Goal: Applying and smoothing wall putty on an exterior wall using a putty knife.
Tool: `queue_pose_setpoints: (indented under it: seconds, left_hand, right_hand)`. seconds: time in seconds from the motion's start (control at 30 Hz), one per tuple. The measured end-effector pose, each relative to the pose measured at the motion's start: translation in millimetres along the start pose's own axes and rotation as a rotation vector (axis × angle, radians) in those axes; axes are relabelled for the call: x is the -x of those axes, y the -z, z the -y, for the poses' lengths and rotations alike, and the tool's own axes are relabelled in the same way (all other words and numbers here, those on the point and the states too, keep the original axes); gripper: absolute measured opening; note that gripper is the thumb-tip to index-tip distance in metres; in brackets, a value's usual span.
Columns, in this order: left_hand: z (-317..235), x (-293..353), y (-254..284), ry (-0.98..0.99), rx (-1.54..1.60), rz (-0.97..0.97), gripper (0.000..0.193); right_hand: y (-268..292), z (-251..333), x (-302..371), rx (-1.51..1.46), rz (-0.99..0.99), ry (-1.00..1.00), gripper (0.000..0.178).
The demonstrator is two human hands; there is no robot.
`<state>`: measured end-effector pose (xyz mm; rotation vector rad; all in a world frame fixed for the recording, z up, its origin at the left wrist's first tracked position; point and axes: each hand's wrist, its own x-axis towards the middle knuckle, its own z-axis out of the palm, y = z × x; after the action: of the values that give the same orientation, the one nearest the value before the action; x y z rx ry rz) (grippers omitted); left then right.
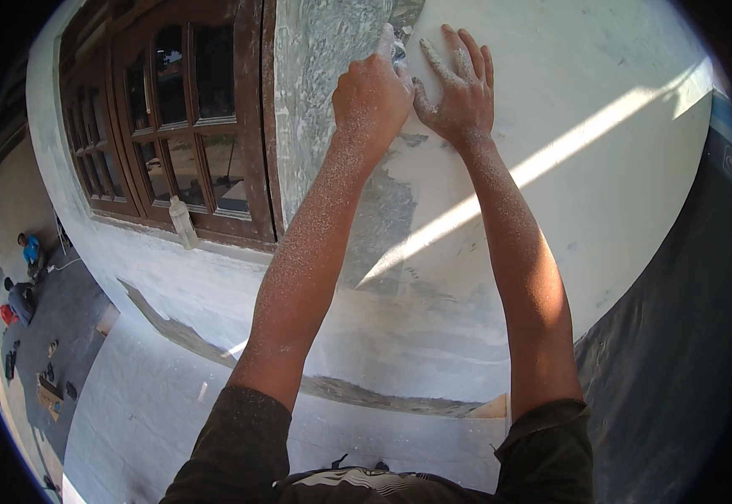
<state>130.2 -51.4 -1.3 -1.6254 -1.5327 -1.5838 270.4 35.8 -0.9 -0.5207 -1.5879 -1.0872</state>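
Grey and off-white plaster covered the wall point(584, 101), whose broad stretch right of the brown window point(190, 122) gave open room past the hands, out to a curving edge and a dark sheet-like expanse point(660, 370). Toward the window the room was narrower: a rough grey strip point(316, 67) lay between its frame and the left hand point(372, 101). That hand, right of the window, was folded, index finger stretched upward, the others curled and closed on a small shiny object point(399, 52), mostly hidden, its kind unclear. Farther from the window, the right hand point(458, 101) seemed to lie flat against the wall, fingers point(459, 52) spread, thumb just beside the left hand. Pale dust speckled both forearms point(303, 252). From below right of the window, a sunlit streak point(509, 189) slanted up across the wall. A whitish bottle-shaped thing point(183, 223) stood at the window's lower edge. Left of the window, two people point(20, 301) were low on a dark floor point(89, 328).
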Motion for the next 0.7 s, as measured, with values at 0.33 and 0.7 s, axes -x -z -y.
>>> queue_pose_setpoints:
  seconds: [0.33,0.7]
  left_hand:
    - [-3,13,-5,0.035,0.002,-0.008,0.054]
    - [2,24,-9,0.041,0.025,0.015,0.055]
  right_hand:
    - [2,-2,1,0.023,0.003,0.006,0.054]
    - [1,0,2,-0.025,0.006,-0.009,0.055]
